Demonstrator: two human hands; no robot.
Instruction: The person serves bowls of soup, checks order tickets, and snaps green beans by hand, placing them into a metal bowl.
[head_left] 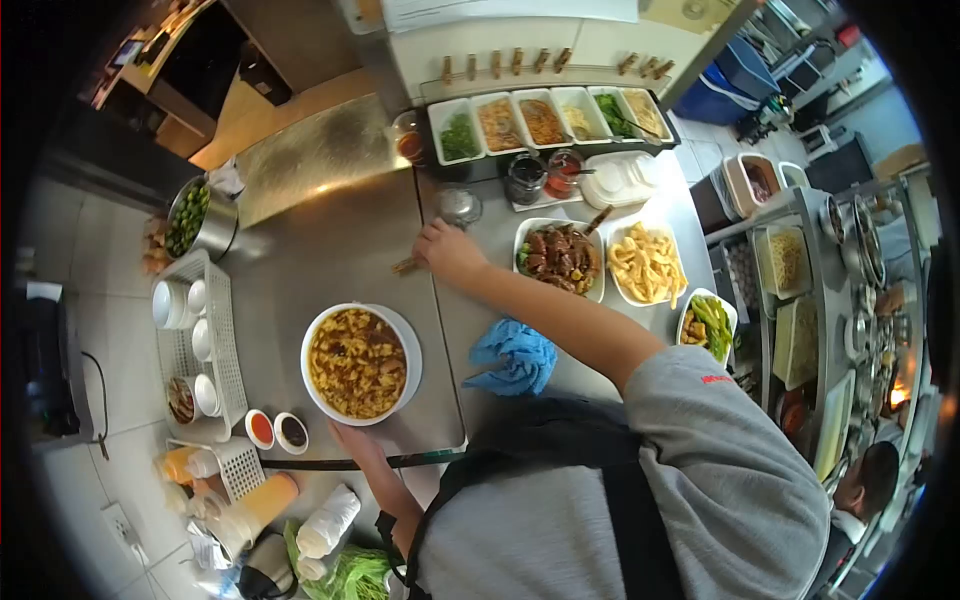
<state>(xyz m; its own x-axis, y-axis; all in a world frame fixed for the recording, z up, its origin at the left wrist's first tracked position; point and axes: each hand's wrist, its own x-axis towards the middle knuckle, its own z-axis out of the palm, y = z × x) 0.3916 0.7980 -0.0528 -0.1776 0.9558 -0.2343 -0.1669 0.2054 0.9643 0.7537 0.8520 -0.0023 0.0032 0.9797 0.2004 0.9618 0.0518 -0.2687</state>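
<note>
My right hand point(447, 252) reaches over the steel counter, its fingers closed on what looks like a wooden clothespin point(404, 266). Just beyond it sits a small clear glass jar point(459, 207). A large white bowl point(408, 345) of brown soup with egg-like pieces point(357, 364) stands to the left. At the bowl's near edge is my left hand point(352, 440); the bowl hides its fingers, so I cannot tell whether they grip it. A crumpled blue cloth point(513, 357) lies right of the bowl.
Right of my forearm are dishes of dark meat point(558, 258), yellow strips point(644, 262) and greens point(708, 327). Topping trays point(458, 136) line the back below several clothespins. A white basket point(228, 345) of cups and two sauce cups point(260, 430) are left. Shelving point(815, 300) flanks the right.
</note>
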